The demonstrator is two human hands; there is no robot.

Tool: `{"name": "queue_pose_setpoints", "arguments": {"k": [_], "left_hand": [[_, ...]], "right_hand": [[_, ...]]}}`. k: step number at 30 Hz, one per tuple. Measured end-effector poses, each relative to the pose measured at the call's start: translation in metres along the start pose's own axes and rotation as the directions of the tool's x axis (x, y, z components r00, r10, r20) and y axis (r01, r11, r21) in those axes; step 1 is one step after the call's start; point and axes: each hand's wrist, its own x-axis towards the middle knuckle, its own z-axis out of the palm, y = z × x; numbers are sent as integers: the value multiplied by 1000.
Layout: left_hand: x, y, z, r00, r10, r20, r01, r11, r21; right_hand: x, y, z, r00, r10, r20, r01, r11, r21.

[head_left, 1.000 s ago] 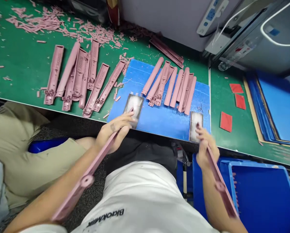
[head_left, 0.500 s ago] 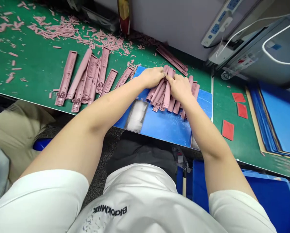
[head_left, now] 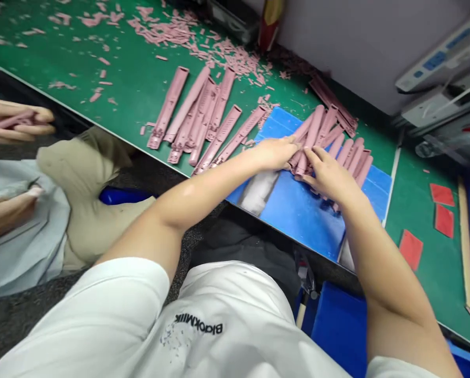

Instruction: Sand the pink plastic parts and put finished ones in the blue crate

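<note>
Co-worker's hands (head_left: 12, 119) newly in view, left hand (head_left: 274, 155) and right hand (head_left: 329, 176) flat on pink strips (head_left: 316, 128), shirt (head_left: 235, 315) reading BlackMilk

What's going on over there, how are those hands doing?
Left hand, right hand spread on pink moulded strips, piled on blue mat. Co-worker's hands off left.

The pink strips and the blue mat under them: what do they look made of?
The pink strips look like moulded plastic or rubber: matte, evenly coloured, with crisp moulded ridges. The blue mat seems a smooth plastic or rubber sheet, with a faint sheen; the look alone can't settle which.
</note>
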Motion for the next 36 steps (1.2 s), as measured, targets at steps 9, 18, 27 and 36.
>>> {"name": "queue_pose_setpoints", "arguments": {"k": [9, 18, 27, 36], "left_hand": [[-159, 43, 70, 763, 155, -627, -328, 929, -169], [-249, -24, 52, 508, -339, -792, 150, 940, -306], [-235, -94, 35, 508, -590, -628, 565, 778, -274], [-259, -81, 19, 441, -854, -276, -87, 266, -960]], "right_hand": [[103, -98, -44, 990, 105, -95, -95, 991, 99], [184, -150, -16, 944, 302, 130, -329, 880, 342], [68, -127, -42, 850, 451, -273, 40, 461, 886], [-32, -177, -2, 887, 462, -28, 1, 59, 998]]}}
